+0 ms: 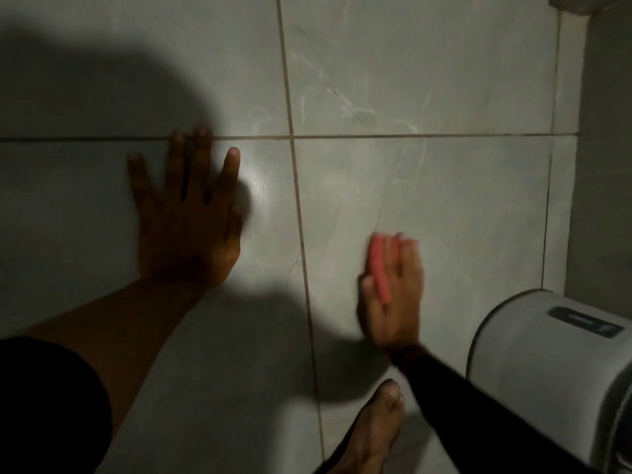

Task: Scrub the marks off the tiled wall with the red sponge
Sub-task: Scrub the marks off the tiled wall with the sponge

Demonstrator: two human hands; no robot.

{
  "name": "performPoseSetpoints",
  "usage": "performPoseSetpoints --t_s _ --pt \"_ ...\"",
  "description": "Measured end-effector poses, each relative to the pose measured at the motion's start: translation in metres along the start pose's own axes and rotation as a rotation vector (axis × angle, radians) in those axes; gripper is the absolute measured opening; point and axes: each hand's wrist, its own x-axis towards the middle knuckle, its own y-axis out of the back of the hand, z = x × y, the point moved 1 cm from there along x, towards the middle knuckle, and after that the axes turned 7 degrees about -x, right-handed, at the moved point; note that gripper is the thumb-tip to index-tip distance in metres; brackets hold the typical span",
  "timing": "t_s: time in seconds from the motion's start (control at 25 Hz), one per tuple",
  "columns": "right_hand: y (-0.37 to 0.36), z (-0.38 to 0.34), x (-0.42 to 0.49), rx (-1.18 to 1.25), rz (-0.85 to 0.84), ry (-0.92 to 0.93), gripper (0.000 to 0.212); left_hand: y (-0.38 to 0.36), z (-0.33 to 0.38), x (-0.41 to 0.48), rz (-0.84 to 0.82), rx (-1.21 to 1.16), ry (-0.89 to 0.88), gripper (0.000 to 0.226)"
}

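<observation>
Dim bathroom or washroom, large glossy grey marbled wall tiles (427, 80) with thin brown grout lines (297, 200), white rounded wall-mounted dispenser or dryer (554, 364) at lower right, a bare foot (372, 429) below

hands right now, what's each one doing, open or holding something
Left hand: open, fingers spread, palm flat on the tiled wall, holding nothing.
Right hand: shut on the red sponge, pressing it to the wall.
</observation>
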Motion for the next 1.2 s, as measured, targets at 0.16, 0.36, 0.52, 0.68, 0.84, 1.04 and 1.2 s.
performPoseSetpoints --t_s 0.16,0.36,0.52,0.68,0.84,1.04,1.2 --pt "0.019 -0.005 0.11 0.056 0.265 -0.39 0.066 -0.006 -0.002 0.002 0.009 0.028 -0.004 0.076" --pt "-0.038 -0.088 -0.07 -0.056 -0.072 0.172 0.075 -0.005 -0.003 0.001 0.018 -0.008 -0.009 0.075" --pt "-0.014 0.017 -0.071 0.028 -0.037 -0.292 0.071 -0.004 -0.002 0.002 -0.011 -0.005 -0.01 0.075" --pt "-0.005 -0.035 0.03 0.09 0.178 -0.375 0.071 -0.003 -0.003 0.002 -0.026 -0.016 -0.002 0.074" --pt "-0.043 -0.131 -0.112 -0.036 -0.083 0.157 0.079 0.0 0.0 0.001 -0.03 -0.02 0.011 0.074" --pt "-0.029 -0.029 -0.116 -0.064 -0.094 -0.331 0.078 -0.002 -0.003 0.001 -0.03 -0.014 0.004 0.075" --pt "0.009 0.042 0.068 0.068 0.238 -0.549 0.062 -0.002 0.0 0.001 -0.027 -0.017 0.021 0.077"
